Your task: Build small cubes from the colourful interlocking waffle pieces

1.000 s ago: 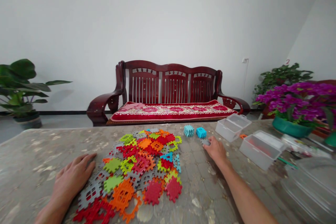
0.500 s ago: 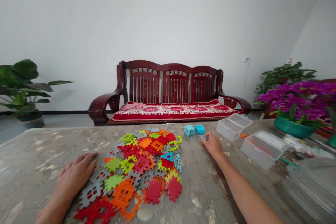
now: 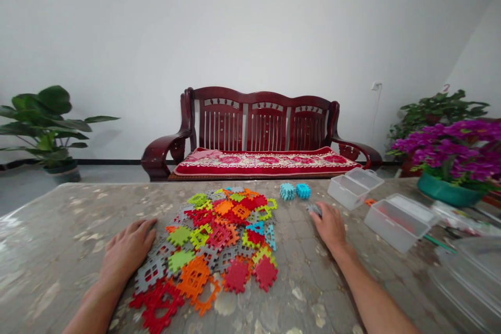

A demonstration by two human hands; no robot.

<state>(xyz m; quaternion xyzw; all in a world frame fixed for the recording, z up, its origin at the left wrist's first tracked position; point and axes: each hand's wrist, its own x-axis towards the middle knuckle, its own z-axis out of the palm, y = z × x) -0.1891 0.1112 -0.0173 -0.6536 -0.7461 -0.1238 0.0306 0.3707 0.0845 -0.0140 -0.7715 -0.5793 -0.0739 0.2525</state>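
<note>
A heap of notched, interlocking plastic tiles [image 3: 225, 237] in red, orange, green, grey and blue covers the middle of the table. My left hand [image 3: 128, 250] rests on the tabletop at the heap's left edge, fingers loosely stretched and touching or close to the grey tiles there. On the other side, my right hand [image 3: 331, 225] pinches a grey notched tile [image 3: 314, 211], mostly hidden by the fingers, low over the table. Just beyond it stand two small stacks, a pale blue stack [image 3: 287, 191] and a brighter blue stack [image 3: 302, 191], side by side.
To the right are a clear plastic box [image 3: 346, 193] with its lid open and another clear box [image 3: 397, 229] holding something red. A large transparent container [image 3: 469, 276] lies nearer. Purple flowers in a teal pot [image 3: 450, 190] stand behind. A wooden bench [image 3: 258, 120] faces the table.
My right hand has drawn back a little from the blue stacks, with the grey tile in its fingers. The view has shifted slightly left; my left hand stays beside the heap.
</note>
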